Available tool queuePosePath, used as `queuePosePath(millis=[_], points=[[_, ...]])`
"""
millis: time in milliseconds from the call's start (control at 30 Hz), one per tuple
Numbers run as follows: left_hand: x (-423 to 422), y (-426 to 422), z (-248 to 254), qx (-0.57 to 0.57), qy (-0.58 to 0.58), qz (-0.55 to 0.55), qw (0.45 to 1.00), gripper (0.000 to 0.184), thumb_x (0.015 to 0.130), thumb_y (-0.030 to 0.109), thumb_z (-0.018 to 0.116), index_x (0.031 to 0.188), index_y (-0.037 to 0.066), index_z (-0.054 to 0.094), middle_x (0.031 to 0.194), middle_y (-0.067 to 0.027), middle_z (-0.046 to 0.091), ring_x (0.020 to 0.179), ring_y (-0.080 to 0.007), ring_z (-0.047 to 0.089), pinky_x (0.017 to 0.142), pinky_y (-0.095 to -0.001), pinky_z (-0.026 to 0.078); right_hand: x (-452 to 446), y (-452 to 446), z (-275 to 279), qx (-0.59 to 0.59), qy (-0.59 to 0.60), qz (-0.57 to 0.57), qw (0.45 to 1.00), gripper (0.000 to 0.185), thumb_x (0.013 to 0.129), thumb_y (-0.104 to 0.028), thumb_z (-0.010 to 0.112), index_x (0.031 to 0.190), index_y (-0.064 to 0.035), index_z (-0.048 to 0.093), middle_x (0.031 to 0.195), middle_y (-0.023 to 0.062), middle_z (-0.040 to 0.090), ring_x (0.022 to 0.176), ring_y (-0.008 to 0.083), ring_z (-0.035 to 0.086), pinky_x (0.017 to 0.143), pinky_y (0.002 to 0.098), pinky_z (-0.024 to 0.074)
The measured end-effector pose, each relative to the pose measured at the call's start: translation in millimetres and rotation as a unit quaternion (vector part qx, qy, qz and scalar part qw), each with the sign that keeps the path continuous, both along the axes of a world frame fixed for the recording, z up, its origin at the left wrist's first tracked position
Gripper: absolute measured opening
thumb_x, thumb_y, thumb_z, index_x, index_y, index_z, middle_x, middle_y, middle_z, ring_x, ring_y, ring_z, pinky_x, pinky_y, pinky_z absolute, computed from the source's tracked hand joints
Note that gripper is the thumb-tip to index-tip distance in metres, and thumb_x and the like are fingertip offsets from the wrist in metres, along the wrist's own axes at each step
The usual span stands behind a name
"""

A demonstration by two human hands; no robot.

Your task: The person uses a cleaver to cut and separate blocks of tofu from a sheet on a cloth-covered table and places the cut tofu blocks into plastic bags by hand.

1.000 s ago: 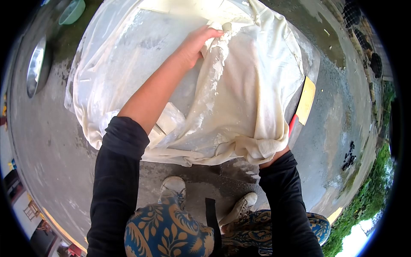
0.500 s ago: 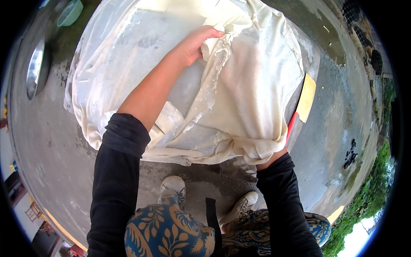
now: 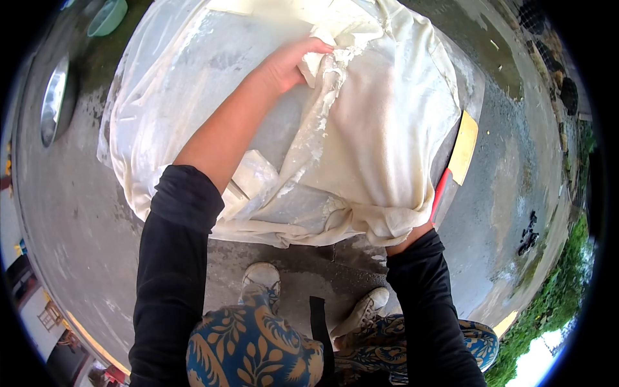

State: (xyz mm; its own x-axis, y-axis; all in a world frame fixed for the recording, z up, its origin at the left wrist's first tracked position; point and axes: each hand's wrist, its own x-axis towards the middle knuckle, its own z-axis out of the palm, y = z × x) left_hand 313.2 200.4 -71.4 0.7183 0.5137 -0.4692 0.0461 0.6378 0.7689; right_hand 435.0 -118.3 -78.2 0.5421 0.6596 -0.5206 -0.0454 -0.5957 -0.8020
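Note:
A large damp cream cloth (image 3: 387, 122) is draped over the low work surface, its folded edge crusted with crumbly white bits. My left hand (image 3: 290, 64) reaches to the far middle and is closed on this bunched edge, thumb on top; its other fingertips are hidden. Right beside it lies a soft white lump (image 3: 313, 67). At the near right corner only the wrist of my right hand (image 3: 412, 238) shows; its fingers are out of sight beneath the cloth. White flat-cut pieces (image 3: 255, 177) lie at the near left, and more white slabs (image 3: 322, 9) at the far edge.
Along the right edge lies a yellowish board (image 3: 464, 147) with a red strip (image 3: 440, 192) near it. A metal basin (image 3: 55, 102) and a pale green basin (image 3: 107, 18) stand on the wet concrete floor (image 3: 77, 213) to the left. My shoes are just below the near edge.
My left hand has shifted slightly left and up with the cloth edge, and the crumbly fold beside it has moved a little. My right wrist stays at the near corner.

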Motion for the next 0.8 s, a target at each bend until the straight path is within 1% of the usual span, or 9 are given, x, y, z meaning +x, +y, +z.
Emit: queuePosePath(millis=[133, 333, 467, 533, 667, 733, 767, 800], points=[[-4, 5, 5, -0.029, -0.022, -0.026, 0.999, 0.053, 0.071, 0.023, 0.067, 0.118, 0.004, 0.051, 0.11, -0.0103, 0.058, 0.106, -0.0226, 0.054, 0.089, -0.0439, 0.045, 1, 0, 2, -0.002, -0.002, 0.002, 1.0, 0.068, 0.06, -0.003, 0.078, 0.12, 0.0028, 0.046, 0.109, 0.0077, 0.058, 0.096, 0.0149, 0.055, 0.082, 0.0297, 0.0465], [-3, 6, 3, -0.015, -0.007, -0.045, 0.999, 0.059, 0.071, 0.023, 0.067, 0.123, 0.005, 0.048, 0.116, -0.0112, 0.056, 0.107, -0.0236, 0.054, 0.089, -0.0445, 0.044, 1, -1, 1, -0.001, 0.0, 0.001, 1.0, 0.07, 0.059, -0.003, 0.079, 0.12, 0.0028, 0.045, 0.109, 0.0077, 0.057, 0.096, 0.0148, 0.055, 0.083, 0.0298, 0.0464], [-4, 5, 0, -0.016, -0.009, -0.035, 0.999, 0.056, 0.072, 0.022, 0.066, 0.122, 0.004, 0.048, 0.115, -0.0114, 0.057, 0.106, -0.0238, 0.055, 0.088, -0.044, 0.045, 0, -3, 0, -0.001, 0.001, -0.001, 1.0, 0.071, 0.059, -0.003, 0.079, 0.121, 0.0029, 0.045, 0.109, 0.0077, 0.057, 0.096, 0.0148, 0.055, 0.083, 0.0299, 0.0464], [-7, 8, -2, -0.045, -0.032, -0.037, 0.998, 0.061, 0.077, 0.021, 0.061, 0.132, 0.003, 0.042, 0.124, -0.0121, 0.053, 0.114, -0.0245, 0.052, 0.095, -0.0452, 0.042, 0, -4, 0, 0.0, 0.003, -0.003, 1.0, 0.071, 0.059, -0.003, 0.08, 0.121, 0.0029, 0.045, 0.109, 0.0077, 0.057, 0.096, 0.0147, 0.055, 0.083, 0.0299, 0.0463], [-9, 11, -7, -0.055, -0.039, -0.024, 0.997, 0.06, 0.078, 0.021, 0.059, 0.132, 0.0, 0.041, 0.124, -0.0132, 0.053, 0.115, -0.0253, 0.052, 0.097, -0.0458, 0.04, -1, -3, 0, 0.0, 0.001, -0.001, 1.0, 0.072, 0.058, -0.003, 0.08, 0.121, 0.003, 0.045, 0.11, 0.0077, 0.057, 0.097, 0.0147, 0.055, 0.083, 0.03, 0.0463], [-13, 11, -6, -0.097, -0.076, -0.001, 0.992, 0.052, 0.077, 0.019, 0.064, 0.122, -0.001, 0.048, 0.114, -0.0123, 0.058, 0.105, -0.0247, 0.057, 0.089, -0.0446, 0.046, -2, -3, 1, -0.001, 0.001, 0.0, 1.0, 0.073, 0.058, -0.003, 0.08, 0.121, 0.003, 0.045, 0.11, 0.0077, 0.057, 0.097, 0.0147, 0.055, 0.083, 0.03, 0.0462], [-13, 10, -6, -0.098, -0.076, 0.0, 0.992, 0.052, 0.077, 0.019, 0.064, 0.122, -0.001, 0.048, 0.114, -0.0123, 0.058, 0.105, -0.0247, 0.057, 0.089, -0.0446, 0.046, -2, -4, 1, -0.002, 0.001, 0.001, 1.0, 0.073, 0.058, -0.003, 0.08, 0.121, 0.003, 0.045, 0.11, 0.0077, 0.057, 0.097, 0.0147, 0.055, 0.083, 0.03, 0.0462], [-13, 8, -2, -0.089, -0.059, 0.004, 0.994, 0.054, 0.078, 0.02, 0.062, 0.126, -0.001, 0.046, 0.117, -0.0128, 0.057, 0.109, -0.025, 0.055, 0.092, -0.0444, 0.044, -2, -4, 1, -0.003, 0.001, 0.002, 1.0, 0.073, 0.058, -0.003, 0.08, 0.122, 0.003, 0.045, 0.11, 0.0077, 0.057, 0.097, 0.0147, 0.055, 0.083, 0.03, 0.0462]])
